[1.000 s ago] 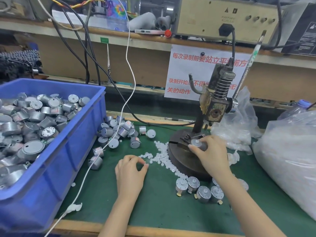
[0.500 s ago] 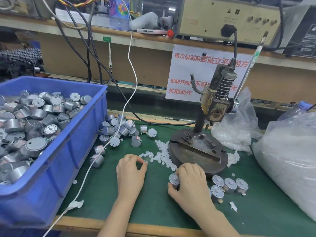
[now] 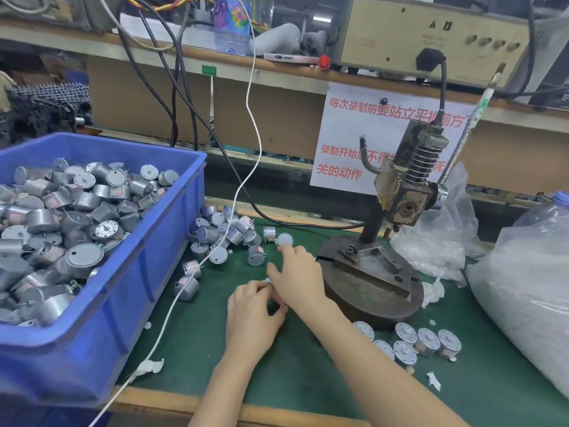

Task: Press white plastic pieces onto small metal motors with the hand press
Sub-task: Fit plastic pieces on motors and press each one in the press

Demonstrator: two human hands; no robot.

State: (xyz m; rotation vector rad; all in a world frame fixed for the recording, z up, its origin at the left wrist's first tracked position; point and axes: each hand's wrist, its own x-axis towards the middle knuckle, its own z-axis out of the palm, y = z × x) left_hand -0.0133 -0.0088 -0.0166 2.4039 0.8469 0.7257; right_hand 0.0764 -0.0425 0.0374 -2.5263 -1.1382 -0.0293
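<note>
Fingers (image 3: 251,291) of the left hand (image 3: 251,325) pinch what looks like a small white piece (image 3: 267,281). Just beyond, the right hand (image 3: 297,274) reaches toward a loose motor (image 3: 285,238) — its grasp unclear — beside the hand press (image 3: 369,272).

Bright metal on a matt green mat (image 3: 308,383)
The motors (image 3: 426,342) gleam smooth silver; the bin (image 3: 160,241) is glossy plastic, the hand press (image 3: 369,285) rusty worn metal.
</note>
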